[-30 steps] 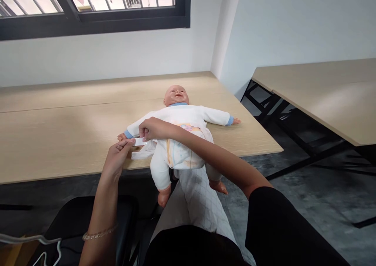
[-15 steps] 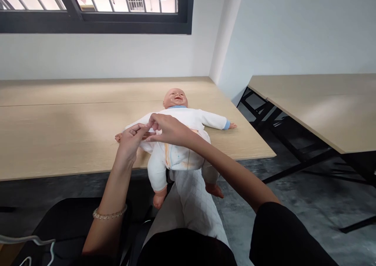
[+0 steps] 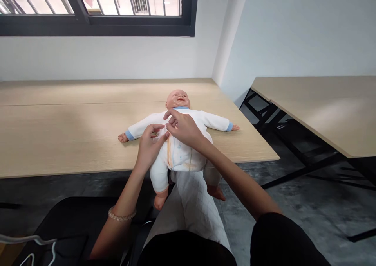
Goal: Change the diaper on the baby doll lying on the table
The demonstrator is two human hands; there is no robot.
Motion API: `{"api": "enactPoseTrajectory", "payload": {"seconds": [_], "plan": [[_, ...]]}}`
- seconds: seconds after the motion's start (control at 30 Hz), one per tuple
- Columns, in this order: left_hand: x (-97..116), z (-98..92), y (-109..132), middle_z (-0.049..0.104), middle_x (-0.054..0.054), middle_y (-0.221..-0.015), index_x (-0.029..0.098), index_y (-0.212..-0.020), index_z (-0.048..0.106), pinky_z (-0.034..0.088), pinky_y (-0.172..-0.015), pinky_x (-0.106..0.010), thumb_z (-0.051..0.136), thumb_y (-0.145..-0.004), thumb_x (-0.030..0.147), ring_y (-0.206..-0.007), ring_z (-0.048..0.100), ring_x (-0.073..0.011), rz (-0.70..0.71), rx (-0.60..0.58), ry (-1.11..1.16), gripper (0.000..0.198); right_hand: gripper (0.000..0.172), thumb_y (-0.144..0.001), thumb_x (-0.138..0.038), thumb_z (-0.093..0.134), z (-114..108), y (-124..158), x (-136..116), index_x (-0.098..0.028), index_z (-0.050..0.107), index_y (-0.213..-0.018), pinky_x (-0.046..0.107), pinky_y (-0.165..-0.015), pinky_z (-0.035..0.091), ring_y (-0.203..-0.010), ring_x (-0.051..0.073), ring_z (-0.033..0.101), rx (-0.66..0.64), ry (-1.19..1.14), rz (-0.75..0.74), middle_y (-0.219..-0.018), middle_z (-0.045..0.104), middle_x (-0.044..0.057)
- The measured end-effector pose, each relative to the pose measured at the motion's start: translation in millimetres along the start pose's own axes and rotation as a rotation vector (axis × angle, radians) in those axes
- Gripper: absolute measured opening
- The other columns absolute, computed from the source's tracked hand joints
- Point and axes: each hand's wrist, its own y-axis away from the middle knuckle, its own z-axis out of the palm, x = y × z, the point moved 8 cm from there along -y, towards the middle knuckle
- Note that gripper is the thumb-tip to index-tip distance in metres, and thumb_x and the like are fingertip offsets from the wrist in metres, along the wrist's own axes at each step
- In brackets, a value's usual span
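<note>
The pale counter (image 3: 64, 133) ran along beneath the window (image 3: 102, 21), and a separate table (image 3: 323, 101) stood apart beyond its right edge. Toward the right end of the counter lay the doll (image 3: 196, 117), on its back, head toward the rear edge, arms spread, legs out past the front edge with both feet hanging clear of it. Its clothes were white, with blue at the neck and cuffs.

Over those clothes went a diaper (image 3: 180, 154). The front panel was up and spread across the belly, so that much looked done to me. What seemed left was the side at the hip on the person's left, where both hands were busy; they covered the spot, and I couldn't see whether it was fastened. The right forearm hid much of the other hip, so I couldn't vouch for that side either.

The right forearm slanted in low across the doll, bringing the right hand (image 3: 186, 129) over the belly, back upward, index finger reaching ahead of the more curled ones. The left hand (image 3: 148, 144) came up beside the hip, thumb and fingertips bent inward. Their tips nearly met. Whether either was clamped on the diaper or merely pressing it, I couldn't tell. A bracelet (image 3: 122, 216) circled the left forearm.
</note>
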Motion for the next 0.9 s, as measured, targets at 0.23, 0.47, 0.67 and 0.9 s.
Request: {"api": "enactPoseTrajectory", "payload": {"seconds": [0.23, 0.47, 0.67, 0.9], "plan": [[-27.1, 10.0, 1.0, 0.064, -0.008, -0.114, 0.019, -0.103, 0.063, 0.050, -0.088, -0.031, 0.073, -0.077, 0.034, -0.112, 0.059, -0.0225, -0.125, -0.117, 0.228, 0.032, 0.013, -0.076, -0.013, 0.056, -6.6, 13.2, 9.6, -0.021, 0.049, -0.085, 0.025, -0.063, 0.035, -0.066, 0.015, 0.056, 0.077, 0.042, 0.048, -0.069, 0.058, -0.005], [-39.4, 8.9, 5.4, 0.065, -0.007, -0.120, 0.019, -0.105, 0.065, 0.051, -0.090, -0.030, 0.073, -0.077, 0.032, -0.117, 0.059, -0.0229, -0.173, -0.124, 0.266, 0.032, 0.013, -0.073, -0.022, 0.054, -1.9, 12.6, 30.4, -0.023, 0.042, -0.078, 0.027, -0.061, 0.034, -0.061, 0.015, 0.050, 0.071, -0.082, 0.181, -0.065, 0.050, -0.006], [-34.9, 7.7, 7.7, 0.066, -0.009, -0.121, 0.020, -0.104, 0.075, 0.047, -0.103, -0.033, 0.072, -0.082, 0.031, -0.126, 0.055, -0.0242, -0.106, -0.125, 0.276, 0.025, 0.011, -0.078, -0.020, 0.050, 4.0, 14.8, 32.1, -0.023, 0.040, -0.081, 0.028, -0.061, 0.032, -0.064, 0.016, 0.049, 0.015, -0.007, 0.239, -0.068, 0.051, -0.005], [-35.2, 6.7, 7.5, 0.066, -0.009, -0.120, 0.021, -0.103, 0.077, 0.048, -0.104, -0.034, 0.076, -0.080, 0.032, -0.126, 0.055, -0.0244, -0.114, -0.111, 0.299, 0.025, 0.010, -0.078, -0.019, 0.050, 2.3, 16.4, 30.3, -0.023, 0.041, -0.078, 0.028, -0.061, 0.029, -0.063, 0.016, 0.047, 0.053, 0.083, 0.223, -0.067, 0.051, -0.004]]}}
